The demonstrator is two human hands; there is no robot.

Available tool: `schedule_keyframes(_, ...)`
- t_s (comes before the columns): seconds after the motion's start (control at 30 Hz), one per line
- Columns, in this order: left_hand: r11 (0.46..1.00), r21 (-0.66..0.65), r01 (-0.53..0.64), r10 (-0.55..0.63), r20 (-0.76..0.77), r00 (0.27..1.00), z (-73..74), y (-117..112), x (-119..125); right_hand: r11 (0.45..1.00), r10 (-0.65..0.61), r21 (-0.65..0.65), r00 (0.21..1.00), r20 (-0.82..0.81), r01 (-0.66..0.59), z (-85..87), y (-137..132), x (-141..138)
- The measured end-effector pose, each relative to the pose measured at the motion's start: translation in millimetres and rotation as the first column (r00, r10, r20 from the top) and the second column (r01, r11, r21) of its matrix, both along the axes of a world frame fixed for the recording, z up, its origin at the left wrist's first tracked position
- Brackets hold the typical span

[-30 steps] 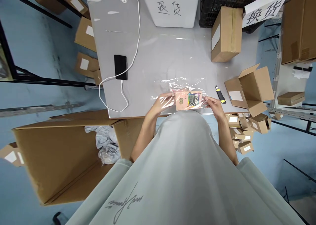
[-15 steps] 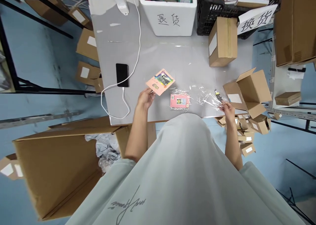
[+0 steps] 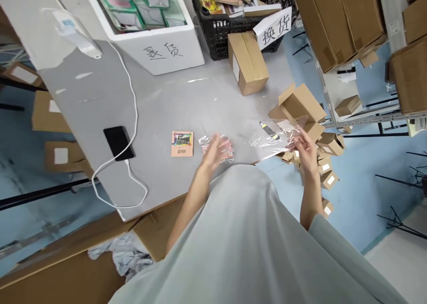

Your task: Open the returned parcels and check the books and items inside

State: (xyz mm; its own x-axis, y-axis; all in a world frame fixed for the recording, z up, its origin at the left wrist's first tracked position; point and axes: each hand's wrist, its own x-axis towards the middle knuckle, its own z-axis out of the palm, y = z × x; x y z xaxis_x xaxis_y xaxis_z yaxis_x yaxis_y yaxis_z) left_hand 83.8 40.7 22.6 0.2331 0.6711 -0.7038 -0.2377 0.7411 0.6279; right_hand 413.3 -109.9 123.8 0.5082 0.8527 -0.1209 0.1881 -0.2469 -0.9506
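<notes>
My left hand (image 3: 216,152), blurred by motion, hovers over or touches a pink packet in clear wrap (image 3: 230,154), hiding much of it; its fingers look stretched out and hold nothing I can see. To its left, a flat salmon-coloured booklet or thin box (image 3: 182,152) with a colourful picture lies on the table. At the right, my right hand (image 3: 305,150) pinches a clear plastic bag (image 3: 283,132) by its edge, lifting that side. A black and yellow utility knife (image 3: 268,130) lies by the bag, partly behind the film.
A phone (image 3: 118,142) with a white cable (image 3: 136,103) lies left. Behind stand a white foam box (image 3: 160,52), a black crate (image 3: 220,34) and a closed carton (image 3: 248,66). An open carton (image 3: 302,103) sits at the right edge. A large carton (image 3: 160,226) stands below the table.
My left hand has let go of the salmon booklet, now on the table, and moved right to the pink packet. My right hand has released the knife and lifts the bag. The view has turned.
</notes>
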Motion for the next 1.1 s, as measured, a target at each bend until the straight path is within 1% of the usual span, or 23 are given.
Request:
schedule_keyframes(0.03,0.989,0.019,0.15,-0.151,0.094,0.984,11.1,-5,24,1.0,-0.002,0.015,1.0,0.008,0.002,3.3,-4,3)
schedule_keyframes(0.07,0.966,0.1,0.24,-0.251,0.114,0.961,21.7,-9,47,1.0,-0.009,0.027,1.0,0.022,0.009,5.5,-8,6)
schedule_keyframes(0.1,0.93,0.208,0.301,-0.323,0.076,0.943,31.5,-12,69,0.999,-0.022,0.037,0.999,0.042,0.02,6.6,-13,9)
schedule_keyframes(0.13,0.884,0.335,0.327,-0.345,-0.006,0.939,40.4,-13,89,0.998,-0.037,0.048,0.997,0.067,0.034,6.6,-17,13)
schedule_keyframes(0.17,0.816,0.458,0.353,-0.344,-0.106,0.933,48.5,-13,109,0.997,-0.056,0.062,0.994,0.094,0.05,5.4,-20,17)
schedule_keyframes(0.2,0.732,0.56,0.388,-0.334,-0.202,0.921,55.8,-12,127,0.995,-0.076,0.08,0.99,0.12,0.066,3.1,-23,21)
schedule_keyframes(0.27,0.552,0.684,0.477,-0.326,-0.35,0.878,68.6,-8,163,0.99,-0.096,0.115,0.982,0.165,0.078,-4.1,-25,29)
schedule_keyframes(0.33,0.388,0.724,0.57,-0.381,-0.437,0.815,78.4,-4,199,0.988,-0.088,0.142,0.975,0.204,0.059,-13.6,-20,37)
schedule_keyframes(0.37,0.319,0.728,0.607,-0.424,-0.464,0.778,81.7,-2,217,0.988,-0.08,0.149,0.97,0.23,0.046,-18.9,-16,41)
schedule_keyframes(0.43,0.21,0.723,0.658,-0.503,-0.497,0.707,84.6,2,252,0.988,-0.076,0.151,0.949,0.305,0.03,-29.9,-4,54)
schedule_keyframes(0.5,0.137,0.717,0.684,-0.547,-0.521,0.655,82.5,8,281,0.99,-0.09,0.135,0.918,0.387,0.04,-41.3,11,72)
schedule_keyframes(0.57,0.083,0.713,0.696,-0.541,-0.555,0.632,76.8,15,300,0.994,-0.098,0.081,0.892,0.441,0.07,-53.0,28,94)
schedule_keyframes(0.6,0.065,0.711,0.701,-0.523,-0.574,0.63,73.4,18,306,0.995,-0.095,0.036,0.885,0.456,0.088,-58.8,37,105)
schedule_keyframes(0.63,0.057,0.709,0.703,-0.499,-0.589,0.635,69.9,22,309,0.994,-0.085,-0.018,0.878,0.47,0.106,-64.4,47,116)
schedule_keyframes(0.67,0.059,0.708,0.704,-0.472,-0.601,0.645,66.6,26,310,0.989,-0.068,-0.081,0.872,0.485,0.122,-69.8,56,126)
schedule_keyframes(0.73,0.089,0.705,0.703,-0.423,-0.612,0.668,60.5,32,303,0.965,0.0,-0.227,0.866,0.5,0.131,-79.1,74,140)
schedule_keyframes(0.8,0.136,0.691,0.71,-0.398,-0.618,0.678,54.8,38,287,0.91,0.105,-0.404,0.885,0.454,0.099,-85.4,89,148)
schedule_keyframes(0.87,0.201,0.663,0.721,-0.373,-0.629,0.682,47.7,43,263,0.815,0.223,-0.578,0.909,0.352,0.024,-88.0,99,150)
schedule_keyframes(0.93,0.293,0.633,0.716,-0.324,-0.639,0.697,37.7,49,230,0.7,0.333,-0.712,0.908,0.253,-0.059,-86.9,104,150)
schedule_keyframes(1.0,0.407,0.595,0.693,-0.263,-0.65,0.713,24.6,53,191,0.599,0.406,-0.795,0.892,0.201,-0.093,-83.5,104,150)
schedule_keyframes(1.03,0.47,0.567,0.676,-0.235,-0.658,0.715,17.1,54,170,0.563,0.417,-0.822,0.888,0.195,-0.084,-81.3,101,150)
schedule_keyframes(1.07,0.532,0.532,0.659,-0.211,-0.67,0.711,9.2,55,147,0.541,0.409,-0.839,0.889,0.207,-0.053,-78.9,98,151)
schedule_keyframes(1.1,0.593,0.487,0.641,-0.192,-0.688,0.7,1.1,55,124,0.54,0.379,-0.842,0.892,0.245,0.001,-76.3,93,151)
